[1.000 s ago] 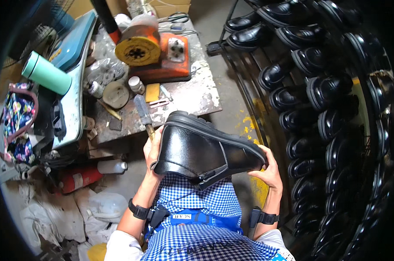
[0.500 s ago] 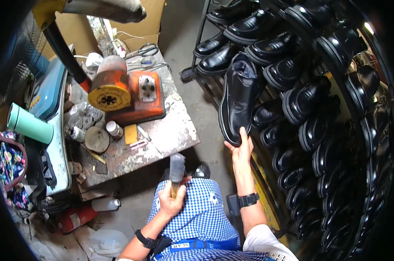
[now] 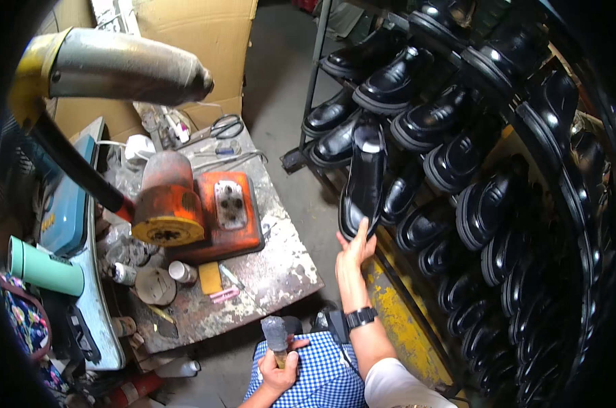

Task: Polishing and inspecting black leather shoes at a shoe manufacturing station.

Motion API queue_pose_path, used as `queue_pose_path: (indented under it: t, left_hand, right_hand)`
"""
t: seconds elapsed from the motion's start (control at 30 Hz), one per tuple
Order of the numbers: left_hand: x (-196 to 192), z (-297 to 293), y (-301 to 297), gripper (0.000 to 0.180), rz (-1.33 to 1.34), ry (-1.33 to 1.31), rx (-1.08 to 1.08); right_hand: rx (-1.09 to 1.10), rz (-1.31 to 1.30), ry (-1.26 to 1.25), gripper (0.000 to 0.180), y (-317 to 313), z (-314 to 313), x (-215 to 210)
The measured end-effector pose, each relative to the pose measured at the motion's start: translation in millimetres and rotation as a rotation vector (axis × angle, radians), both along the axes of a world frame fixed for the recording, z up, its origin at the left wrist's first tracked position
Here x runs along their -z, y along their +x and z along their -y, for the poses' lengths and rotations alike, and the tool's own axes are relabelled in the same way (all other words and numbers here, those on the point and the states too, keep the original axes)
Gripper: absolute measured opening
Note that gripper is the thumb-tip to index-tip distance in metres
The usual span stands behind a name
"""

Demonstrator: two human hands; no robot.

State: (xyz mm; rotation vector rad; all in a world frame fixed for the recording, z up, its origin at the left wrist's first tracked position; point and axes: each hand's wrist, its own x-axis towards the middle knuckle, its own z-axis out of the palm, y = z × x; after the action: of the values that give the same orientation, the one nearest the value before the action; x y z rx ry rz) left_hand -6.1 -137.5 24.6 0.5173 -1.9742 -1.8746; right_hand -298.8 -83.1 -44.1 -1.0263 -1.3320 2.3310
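My right hand (image 3: 353,258) grips the toe end of a black leather shoe (image 3: 364,180). The shoe's heel end points away from me, towards the shoes on the rack; whether it touches the rack, I cannot tell. In my left hand (image 3: 278,372), low over my blue-and-white checked apron (image 3: 321,381), is a wooden-handled tool (image 3: 275,333) with a blunt dark grey head pointing away from me. Its exact kind does not show. The fingers wrap round its handle.
A rack of black shoes (image 3: 485,204) fills the right side. On the worn table (image 3: 281,285) at left stand an orange machine (image 3: 213,211), a small white jar (image 3: 182,272), a yellow block (image 3: 209,278) and scissors (image 3: 226,126). A metal nozzle (image 3: 131,68) overhangs the table. A green tumbler (image 3: 46,266) lies far left.
My right hand has carried the shoe farther forward, and the shoe now shows narrower. My left hand keeps the tool at the apron. The whole view has shifted.
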Motion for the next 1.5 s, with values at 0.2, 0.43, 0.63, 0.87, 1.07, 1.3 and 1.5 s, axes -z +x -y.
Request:
queue_pose_path:
  t: [0.2,0.43,0.63,0.87,1.07,1.3,1.5]
  left_hand:
    - [-0.7,7.9,-7.0,0.029,0.013,0.156,-0.004]
    - [4.8,4.0,-6.4,0.029,-0.061,0.194,0.05]
    - [2.8,3.4,-7.8,0.023,-0.069,0.105,-0.051]
    - [9.9,6.8,-2.2,0.03,-0.037,0.192,-0.007]
    - [4.1,-3.7,3.8,0.025,-0.064,0.086,0.037]
    - [-1.2,-18.2,13.2,0.018,-0.029,0.184,-0.043]
    - [-7.2,-27.1,19.8,0.015,-0.035,0.096,-0.084]
  right_hand:
    - [0.023,-0.033,-0.077,0.05,-15.8,8.0,-16.1]
    - [0.154,-0.036,-0.234,0.076,-132.0,21.6,-23.3]
    - [-0.402,0.024,-0.386,0.118,-121.2,-39.3,-1.0]
    - [-0.158,-0.031,-0.635,0.068,-93.1,-85.4,18.6]
    - [0.006,-0.103,-0.748,0.039,-120.7,-114.0,-1.0]
    - [-0.16,-0.362,-0.989,0.046,-50.8,-122.1,-32.4]
    - [-0.375,-0.068,-0.943,0.041,87.7,-140.2,-45.7]
